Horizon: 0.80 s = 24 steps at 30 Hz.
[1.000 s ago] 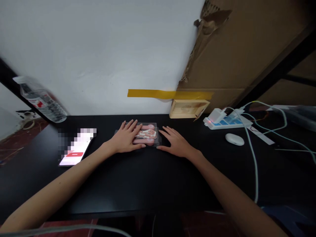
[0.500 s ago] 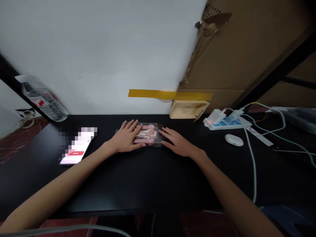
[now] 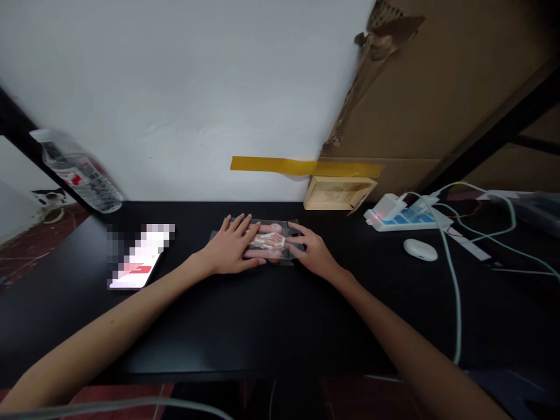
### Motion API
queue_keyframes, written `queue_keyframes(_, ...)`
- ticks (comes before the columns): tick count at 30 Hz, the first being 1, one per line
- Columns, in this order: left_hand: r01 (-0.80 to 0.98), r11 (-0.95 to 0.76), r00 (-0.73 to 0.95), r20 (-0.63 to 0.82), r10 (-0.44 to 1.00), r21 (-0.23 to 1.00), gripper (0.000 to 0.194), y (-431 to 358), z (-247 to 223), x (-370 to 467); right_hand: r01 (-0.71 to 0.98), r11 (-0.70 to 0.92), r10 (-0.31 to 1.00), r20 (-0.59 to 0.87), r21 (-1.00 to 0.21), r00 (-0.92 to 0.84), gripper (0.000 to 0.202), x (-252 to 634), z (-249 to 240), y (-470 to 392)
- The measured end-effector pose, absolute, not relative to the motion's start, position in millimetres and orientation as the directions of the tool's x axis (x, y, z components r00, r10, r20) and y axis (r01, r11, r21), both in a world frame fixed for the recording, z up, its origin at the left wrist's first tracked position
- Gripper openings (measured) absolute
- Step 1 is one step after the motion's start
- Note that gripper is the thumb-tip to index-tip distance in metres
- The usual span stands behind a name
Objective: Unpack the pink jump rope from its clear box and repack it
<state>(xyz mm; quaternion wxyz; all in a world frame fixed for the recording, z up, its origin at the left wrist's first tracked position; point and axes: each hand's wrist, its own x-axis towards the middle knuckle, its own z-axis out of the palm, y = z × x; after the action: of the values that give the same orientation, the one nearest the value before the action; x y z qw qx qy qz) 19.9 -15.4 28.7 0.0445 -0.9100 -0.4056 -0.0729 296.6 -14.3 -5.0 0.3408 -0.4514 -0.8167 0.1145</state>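
A flat, clear plastic package lies on the black desk, with pink and white pieces showing through it. My left hand rests palm down over its left part, fingers stretched and spread, covering some of the contents. At the package's right end is my right hand, its fingers apart and the tips over the clear end film. Whether those fingertips pinch the film cannot be made out.
To the left are a lit phone, partly pixelated, and a water bottle leaning by the wall. A shallow box stands behind. Rightward lie a power strip with cables and a white earbud case.
My right hand has moved in over the package's right end, its fingers more bent. The left hand stays flat on the package. The view has shifted slightly.
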Motion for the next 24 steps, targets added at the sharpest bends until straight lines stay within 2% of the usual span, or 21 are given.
queue_keyframes(6, 0.751, -0.659, 0.655, 0.17, 0.736, -0.044, 0.09, -17.8, 29.3, 22.3, 0.655, 0.579, 0.787, 0.543, -0.486, -0.293, 0.019, 289.0, -8.3, -14.7)
queue_keyframes(12, 0.75, -0.662, 0.652, 0.178, 0.737, -0.009, 0.091, -15.2, 27.0, 19.7, 0.713, 0.549, 0.778, 0.579, -0.437, -0.244, 0.014, 286.4, -6.5, -16.3)
queue_keyframes(16, 0.744, -0.668, 0.659, 0.157, 0.735, 0.001, 0.093, -12.2, 28.6, 16.4, 0.773, 0.485, 0.816, 0.529, -0.409, -0.232, 0.012, 295.8, 2.3, -15.5)
queue_keyframes(24, 0.724, -0.689, 0.685, 0.112, 0.72, 0.006, 0.096, -2.8, 37.6, 2.8, 0.853, 0.356, 0.914, 0.331, -0.382, -0.233, 0.011, 326.6, 23.0, -11.1)
